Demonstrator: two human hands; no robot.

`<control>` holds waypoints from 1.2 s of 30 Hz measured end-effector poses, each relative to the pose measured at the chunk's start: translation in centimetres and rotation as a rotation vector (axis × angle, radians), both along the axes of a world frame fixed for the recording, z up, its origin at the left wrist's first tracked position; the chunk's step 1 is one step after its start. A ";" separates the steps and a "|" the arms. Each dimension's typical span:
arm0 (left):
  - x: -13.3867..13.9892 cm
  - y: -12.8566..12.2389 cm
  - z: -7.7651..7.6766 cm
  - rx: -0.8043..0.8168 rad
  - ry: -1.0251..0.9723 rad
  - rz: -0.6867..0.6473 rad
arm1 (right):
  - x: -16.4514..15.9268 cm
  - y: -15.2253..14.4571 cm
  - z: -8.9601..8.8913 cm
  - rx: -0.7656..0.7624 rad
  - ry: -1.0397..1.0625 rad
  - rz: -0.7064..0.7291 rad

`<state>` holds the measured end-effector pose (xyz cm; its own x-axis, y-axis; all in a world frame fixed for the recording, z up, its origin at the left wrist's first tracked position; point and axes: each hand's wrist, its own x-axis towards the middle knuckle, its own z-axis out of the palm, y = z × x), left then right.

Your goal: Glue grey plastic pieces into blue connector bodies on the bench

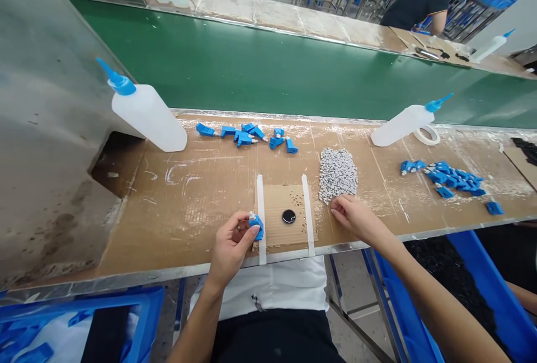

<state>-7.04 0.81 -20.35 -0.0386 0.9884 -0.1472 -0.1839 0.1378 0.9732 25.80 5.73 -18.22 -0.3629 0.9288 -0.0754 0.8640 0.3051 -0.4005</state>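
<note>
Your left hand (232, 240) grasps one blue part (256, 226). Your thumb and bent fingers are closed on its sides, with the small pale piece at its end pointing up and away from you. The blue part is located at the left white tape strip (261, 201), near the front edge of the workbench (188, 240).

Your right hand (354, 217) is at the near edge of the pile of small grey pieces (338, 175). Your fingers are curled, with the thumb drawn in close to the index finger. Whether a grey piece is pinched between the fingertips cannot be told from this view.

Between your hands, a cardboard sheet (274, 231) lies between the left strip and the right white tape strip (308, 215). A round, glossy black item (289, 217) rests on the sheet, apart from both hands.

Beyond the sheet, further blue parts (243, 135) lie in a loose row. To the left of this row, the left bottle (146, 114) stands on the bench; the right bottle (403, 125) is beyond the grey pile, to its right. A heap of blue parts (453, 177) lies farther right.
</note>
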 end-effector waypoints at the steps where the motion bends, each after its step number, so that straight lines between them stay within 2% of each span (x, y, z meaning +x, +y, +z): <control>1: 0.0 0.0 0.0 0.002 -0.003 -0.003 | 0.0 -0.2 0.0 0.023 -0.018 0.023; 4: -0.1 0.0 0.0 0.007 -0.006 -0.003 | 0.0 -1.4 -0.4 0.131 -0.032 0.046; 9: -0.2 -0.1 -0.2 0.006 -0.006 0.001 | 0.2 -4.3 -1.6 0.259 0.035 -0.027; 16: -0.2 -0.2 -0.4 0.007 -0.017 -0.008 | -1.7 -5.6 -2.2 0.316 0.160 -0.316; 18: -0.2 -0.2 -0.3 0.004 -0.016 -0.010 | -2.3 -5.2 -2.2 0.286 0.169 -0.333; 29: -0.3 -0.2 -0.2 0.014 0.022 -0.022 | 0.0 -1.9 -0.2 0.018 0.090 -0.064; 36: -0.1 -0.2 -0.2 0.020 -0.015 -0.020 | -0.7 -0.2 1.3 -0.095 -0.024 0.140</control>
